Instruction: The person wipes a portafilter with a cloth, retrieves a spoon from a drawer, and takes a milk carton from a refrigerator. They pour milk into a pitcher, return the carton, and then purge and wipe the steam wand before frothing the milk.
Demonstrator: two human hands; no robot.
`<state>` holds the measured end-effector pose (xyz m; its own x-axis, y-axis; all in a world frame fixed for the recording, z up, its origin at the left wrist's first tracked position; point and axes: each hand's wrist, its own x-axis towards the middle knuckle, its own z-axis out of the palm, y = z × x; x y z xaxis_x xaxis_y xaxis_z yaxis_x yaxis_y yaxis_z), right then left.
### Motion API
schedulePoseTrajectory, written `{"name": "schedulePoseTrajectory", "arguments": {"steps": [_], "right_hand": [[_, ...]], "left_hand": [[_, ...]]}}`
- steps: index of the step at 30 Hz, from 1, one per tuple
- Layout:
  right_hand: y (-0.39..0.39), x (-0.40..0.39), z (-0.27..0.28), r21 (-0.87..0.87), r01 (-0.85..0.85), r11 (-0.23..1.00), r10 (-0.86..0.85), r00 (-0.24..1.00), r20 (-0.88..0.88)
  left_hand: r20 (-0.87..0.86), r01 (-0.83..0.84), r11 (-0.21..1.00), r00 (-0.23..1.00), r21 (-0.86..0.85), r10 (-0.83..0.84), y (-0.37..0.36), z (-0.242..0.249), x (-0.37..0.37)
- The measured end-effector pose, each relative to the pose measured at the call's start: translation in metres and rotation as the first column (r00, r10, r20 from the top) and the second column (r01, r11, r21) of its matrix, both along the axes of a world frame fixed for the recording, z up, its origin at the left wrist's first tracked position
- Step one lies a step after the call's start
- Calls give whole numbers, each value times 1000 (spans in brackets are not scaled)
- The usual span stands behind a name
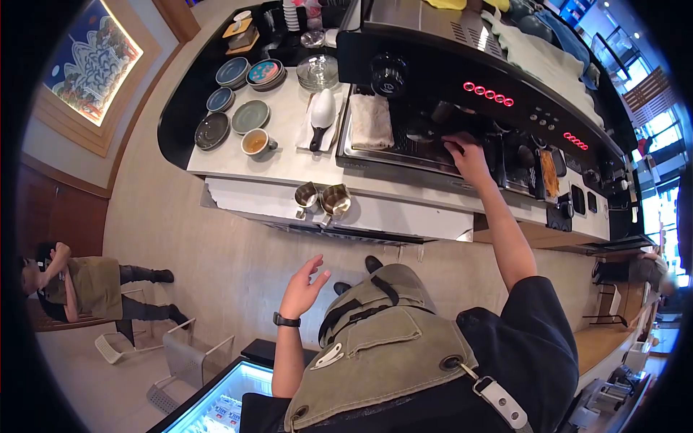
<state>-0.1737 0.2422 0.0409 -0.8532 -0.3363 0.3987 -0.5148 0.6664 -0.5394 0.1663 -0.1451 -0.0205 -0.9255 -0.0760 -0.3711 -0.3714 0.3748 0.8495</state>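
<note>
My right hand reaches into the dark working space of an espresso machine, above its drip tray. Its fingers are bent together, and the dark background hides whatever may be between them. My left hand hangs in the air in front of my apron, fingers apart and holding nothing. A folded pale cloth lies at the left end of the drip tray. To its left stands a cup with brown liquid, beside a white scoop-like thing with a black handle.
Two metal milk pitchers stand at the counter's front edge. Small plates and stacked glass saucers sit at the left. Behind my left arm are a lit fridge and a chair. A person stands at far left.
</note>
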Motion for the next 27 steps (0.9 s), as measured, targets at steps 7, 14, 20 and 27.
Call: {"name": "schedulePoseTrajectory", "arguments": {"steps": [7,14,20,27], "right_hand": [[4,-18,-14,59,-1,998,-1,1000,26],[12,-15,-14,274,62,960,-63,998,-4],[-37,33,0,-311,-247,918,185,959,-217],[-239,193,-76,-556,-676,484,846,197,496]], "left_hand": [[58,-62,995,997,72,58,18,-13,3],[105,-367,929,927,56,360,37,-70,55],[127,-864,493,480,-105,868,93,-96,192],[-541,-614,-789,-661,-9,520,155,-86,384]]}}
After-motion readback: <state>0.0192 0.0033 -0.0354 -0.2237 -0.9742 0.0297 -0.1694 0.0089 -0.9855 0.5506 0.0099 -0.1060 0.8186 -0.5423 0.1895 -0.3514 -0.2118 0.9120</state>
